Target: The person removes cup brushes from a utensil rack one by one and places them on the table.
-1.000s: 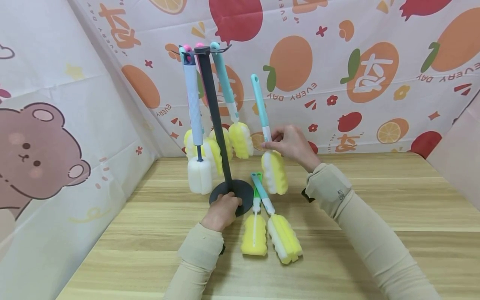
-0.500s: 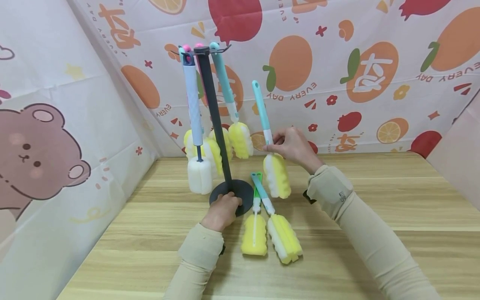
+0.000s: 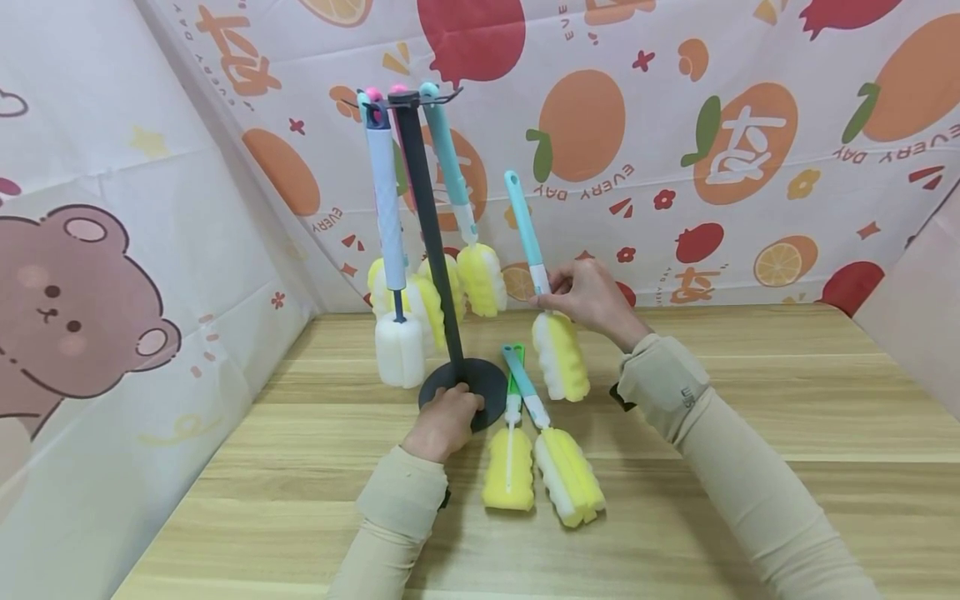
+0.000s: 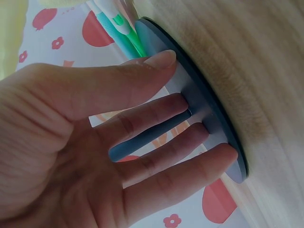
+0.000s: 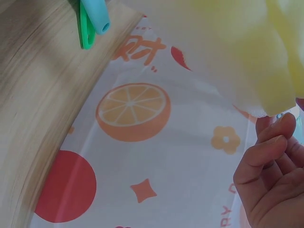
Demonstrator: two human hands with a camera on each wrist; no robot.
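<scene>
My right hand [image 3: 592,300] pinches a sponge bottle brush [image 3: 528,225] low on its teal-and-white handle, holding it upright in the air with the yellow-and-white sponge hanging down. In the right wrist view that sponge [image 5: 237,47] fills the upper right, close to the curled fingers. With fairly straight fingers, my left hand [image 3: 446,421] presses its fingertips on the round black base [image 4: 209,114] of a stand. From the stand's black post [image 3: 431,217] several brushes hang on hooks, among them one with a pale blue handle [image 3: 386,200] and a white sponge.
Two sponge brushes lie crossed on the wooden table right of the base, a green-handled brush [image 3: 508,471] and a teal-handled brush [image 3: 570,475]. A teal-handled brush [image 3: 453,167] hangs on the stand's right side. Behind stands a fruit-printed cloth [image 3: 585,125]; a bear-printed cloth [image 3: 67,308] borders the left.
My right hand has lowered the held brush a little and shifted it slightly to the right. The left hand and the stand have stayed in place.
</scene>
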